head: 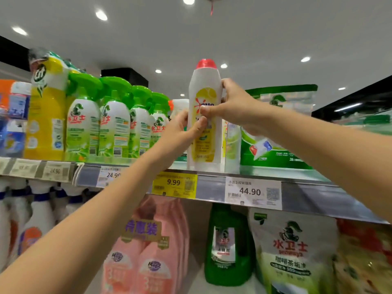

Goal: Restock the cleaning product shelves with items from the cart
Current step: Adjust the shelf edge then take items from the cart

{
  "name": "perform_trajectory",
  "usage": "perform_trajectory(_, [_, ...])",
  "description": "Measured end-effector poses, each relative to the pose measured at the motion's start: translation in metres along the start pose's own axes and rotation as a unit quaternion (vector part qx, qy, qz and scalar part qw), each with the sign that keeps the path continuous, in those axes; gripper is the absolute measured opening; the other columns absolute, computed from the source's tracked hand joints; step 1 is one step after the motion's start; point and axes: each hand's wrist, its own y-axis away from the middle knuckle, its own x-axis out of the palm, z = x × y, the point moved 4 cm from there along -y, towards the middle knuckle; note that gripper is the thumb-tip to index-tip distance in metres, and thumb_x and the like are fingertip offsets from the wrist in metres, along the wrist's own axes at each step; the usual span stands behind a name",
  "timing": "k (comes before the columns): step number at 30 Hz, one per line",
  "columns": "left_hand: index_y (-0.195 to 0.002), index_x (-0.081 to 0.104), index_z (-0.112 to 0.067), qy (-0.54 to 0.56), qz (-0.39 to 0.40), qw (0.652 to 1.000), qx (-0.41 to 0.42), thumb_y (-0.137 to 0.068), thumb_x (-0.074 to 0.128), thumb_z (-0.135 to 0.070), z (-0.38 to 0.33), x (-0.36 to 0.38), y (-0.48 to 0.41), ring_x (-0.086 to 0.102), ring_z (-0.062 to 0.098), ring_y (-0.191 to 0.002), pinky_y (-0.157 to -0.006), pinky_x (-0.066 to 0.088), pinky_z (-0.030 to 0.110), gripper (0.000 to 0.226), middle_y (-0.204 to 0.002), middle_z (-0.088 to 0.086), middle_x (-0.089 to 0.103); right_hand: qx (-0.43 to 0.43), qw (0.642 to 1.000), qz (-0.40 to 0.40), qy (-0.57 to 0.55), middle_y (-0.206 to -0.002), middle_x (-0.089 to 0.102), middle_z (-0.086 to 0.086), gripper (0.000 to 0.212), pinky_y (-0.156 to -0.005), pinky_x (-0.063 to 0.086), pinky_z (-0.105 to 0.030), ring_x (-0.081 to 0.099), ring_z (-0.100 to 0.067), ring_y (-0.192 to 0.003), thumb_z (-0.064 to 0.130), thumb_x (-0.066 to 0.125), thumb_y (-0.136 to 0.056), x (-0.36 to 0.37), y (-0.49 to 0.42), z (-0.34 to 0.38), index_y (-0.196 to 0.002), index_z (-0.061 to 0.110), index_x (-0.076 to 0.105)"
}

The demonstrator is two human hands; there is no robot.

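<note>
A white cleaner bottle with a red cap and a yellow label stands upright at the front edge of the top shelf. My left hand grips its left side, thumb across the label. From the right, my right hand holds the bottle higher up, fingers behind it and thumb on the front. Both arms reach up from below. The cart is out of view.
Green-capped spray bottles and a yellow bottle fill the top shelf to the left. A green detergent box stands to the right. Below are pink bottles, a green bottle, a refill pouch and price tags.
</note>
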Motion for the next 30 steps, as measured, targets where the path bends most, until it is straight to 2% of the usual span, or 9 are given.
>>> perform_trajectory(5, [-0.138, 0.037, -0.024, -0.065, 0.061, 0.996, -0.015, -0.086, 0.056, -0.050, 0.010, 0.009, 0.000, 0.059, 0.003, -0.111, -0.093, 0.052, 0.025, 0.061, -0.126, -0.006, 0.059, 0.029, 0.999, 0.012, 0.018, -0.111, 0.065, -0.008, 0.053, -0.084, 0.056, -0.034, 0.066, -0.020, -0.099, 0.011, 0.074, -0.083, -0.004, -0.011, -0.010, -0.126, 0.011, 0.044])
perform_trajectory(9, [-0.132, 0.034, -0.025, -0.115, 0.084, 0.984, -0.104, -0.082, 0.063, -0.054, 0.020, 0.006, -0.001, 0.055, -0.005, -0.098, -0.072, 0.044, 0.012, 0.065, -0.115, -0.012, 0.058, 0.072, 0.988, 0.065, 0.121, -0.100, 0.071, -0.004, 0.020, -0.089, 0.047, -0.041, 0.065, -0.019, -0.095, 0.018, 0.075, -0.082, -0.012, -0.023, -0.008, -0.095, 0.020, 0.061])
perform_trajectory(12, [-0.134, 0.030, -0.020, -0.176, 0.089, 0.969, -0.145, -0.077, 0.066, -0.061, 0.025, 0.003, -0.003, 0.056, 0.010, -0.106, -0.086, 0.049, 0.027, 0.079, -0.116, -0.008, 0.054, 0.101, 0.976, 0.074, 0.181, -0.102, 0.071, -0.004, 0.025, -0.089, 0.049, -0.042, 0.065, -0.022, -0.098, 0.021, 0.076, -0.080, -0.018, -0.040, -0.018, -0.101, 0.017, 0.063])
perform_trajectory(14, [-0.126, 0.034, -0.022, -0.191, 0.104, 0.962, -0.165, -0.079, 0.065, -0.060, 0.028, 0.005, -0.004, 0.057, 0.010, -0.102, -0.092, 0.049, 0.033, 0.068, -0.107, -0.009, 0.055, 0.121, 0.969, 0.058, 0.207, -0.107, 0.068, -0.007, 0.039, -0.091, 0.051, -0.042, 0.064, -0.025, -0.101, 0.022, 0.076, -0.080, -0.021, -0.055, -0.036, -0.114, 0.012, 0.058])
perform_trajectory(17, [-0.104, 0.039, -0.036, -0.205, 0.135, 0.956, -0.162, -0.086, 0.062, -0.053, 0.025, 0.009, -0.002, 0.052, -0.002, -0.083, -0.079, 0.047, 0.025, 0.033, -0.087, -0.020, 0.050, 0.157, 0.961, 0.028, 0.227, -0.111, 0.065, -0.011, 0.047, -0.092, 0.053, -0.046, 0.064, -0.029, -0.101, 0.018, 0.077, -0.080, -0.031, -0.080, -0.072, -0.119, 0.010, 0.052])
perform_trajectory(22, [-0.123, 0.049, -0.023, -0.286, 0.174, 0.926, -0.172, -0.083, 0.055, -0.067, 0.026, 0.010, -0.003, 0.059, 0.015, -0.102, -0.091, 0.051, 0.037, 0.060, -0.113, -0.006, 0.060, 0.199, 0.941, 0.006, 0.273, -0.113, 0.064, -0.019, 0.041, -0.087, 0.055, -0.053, 0.066, -0.038, -0.101, 0.007, 0.073, -0.081, -0.045, -0.117, -0.119, -0.116, 0.006, 0.052])
perform_trajectory(24, [-0.116, 0.055, -0.020, -0.306, 0.189, 0.918, -0.168, -0.084, 0.053, -0.067, 0.028, 0.010, -0.005, 0.060, 0.017, -0.101, -0.092, 0.051, 0.038, 0.057, -0.113, -0.003, 0.062, 0.211, 0.934, 0.010, 0.289, -0.114, 0.064, -0.021, 0.048, -0.088, 0.054, -0.055, 0.065, -0.041, -0.103, 0.004, 0.074, -0.080, -0.044, -0.124, -0.127, -0.121, 0.004, 0.049])
perform_trajectory(27, [-0.104, 0.058, -0.023, -0.309, 0.208, 0.915, -0.155, -0.088, 0.050, -0.064, 0.029, 0.013, -0.007, 0.059, 0.014, -0.096, -0.081, 0.049, 0.030, 0.045, -0.107, -0.003, 0.064, 0.225, 0.920, 0.002, 0.321, -0.114, 0.062, -0.017, 0.059, -0.095, 0.052, -0.047, 0.063, -0.034, -0.105, 0.004, 0.078, -0.077, -0.040, -0.128, -0.131, -0.125, -0.001, 0.044])
perform_trajectory(30, [-0.112, 0.061, -0.023, -0.300, 0.214, 0.917, -0.151, -0.090, 0.049, -0.060, 0.027, 0.014, -0.007, 0.059, 0.013, -0.094, -0.078, 0.047, 0.026, 0.045, -0.110, -0.003, 0.064, 0.235, 0.906, 0.011, 0.351, -0.109, 0.068, -0.015, 0.054, -0.092, 0.054, -0.044, 0.066, -0.032, -0.101, 0.007, 0.084, -0.071, -0.042, -0.133, -0.135, -0.116, 0.000, 0.056])
